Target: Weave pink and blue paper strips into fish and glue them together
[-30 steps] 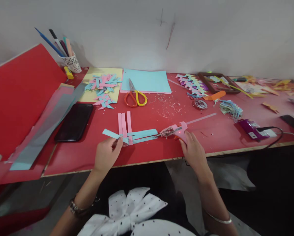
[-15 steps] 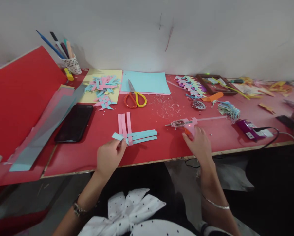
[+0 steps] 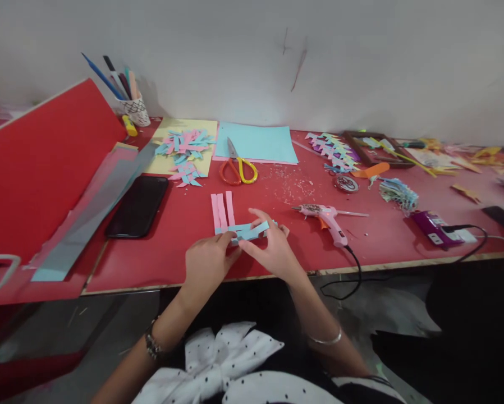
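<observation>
My left hand (image 3: 207, 261) pinches the crossing of several woven paper strips near the table's front edge. Pink paper strips (image 3: 221, 210) point away from me there, while light blue paper strips (image 3: 254, 230) run to the right. Over the blue strips is my right hand (image 3: 273, 249), its thumb and index finger spread and its other fingers partly hidden. A pink glue gun (image 3: 325, 216) lies on its side to the right, untouched, with a small red light showing. My left hand covers part of the weave.
Scissors (image 3: 237, 165) lie behind the strips. At the left are a black phone (image 3: 138, 206), long paper sheets (image 3: 83, 216) and a pen cup (image 3: 134, 109). Cut paper pieces (image 3: 184, 145) rest on yellow paper. A purple power box (image 3: 435, 229) with cables sits at the right.
My right hand has let go of the glue gun and moved left to the paper strips. The glue gun now lies on the table. My left hand still pinches the strips.
</observation>
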Demonstrator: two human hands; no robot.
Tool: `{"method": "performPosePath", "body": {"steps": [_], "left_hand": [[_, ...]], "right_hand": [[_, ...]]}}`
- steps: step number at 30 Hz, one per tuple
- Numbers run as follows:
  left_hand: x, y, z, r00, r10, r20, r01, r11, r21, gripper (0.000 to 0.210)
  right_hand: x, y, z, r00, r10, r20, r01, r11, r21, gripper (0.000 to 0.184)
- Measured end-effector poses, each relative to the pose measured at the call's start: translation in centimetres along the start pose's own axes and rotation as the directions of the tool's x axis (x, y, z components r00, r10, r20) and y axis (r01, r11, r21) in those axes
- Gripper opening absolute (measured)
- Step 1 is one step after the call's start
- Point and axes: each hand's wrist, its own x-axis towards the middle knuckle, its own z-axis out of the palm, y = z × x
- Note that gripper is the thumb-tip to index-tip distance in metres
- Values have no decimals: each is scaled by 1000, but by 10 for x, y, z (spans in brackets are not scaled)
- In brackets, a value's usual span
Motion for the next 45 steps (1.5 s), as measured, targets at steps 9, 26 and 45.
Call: {"method": "performPosePath", "body": {"steps": [9, 26, 45], "left_hand": [[-15, -14, 11, 941, 268, -205, -278, 960, -22, 19], [-31, -38, 15, 921, 319, -226, -309, 948, 78, 32], [-28, -44, 14, 961, 253, -108, -260, 964, -50, 31]], "right_hand": [[2, 25, -25, 988, 13, -156, -37, 988, -152, 18], [-42, 12, 31, 970, -238, 58, 220, 741, -635, 46], [-40, 12, 22, 978, -210, -1, 166, 776, -609, 39]]}}
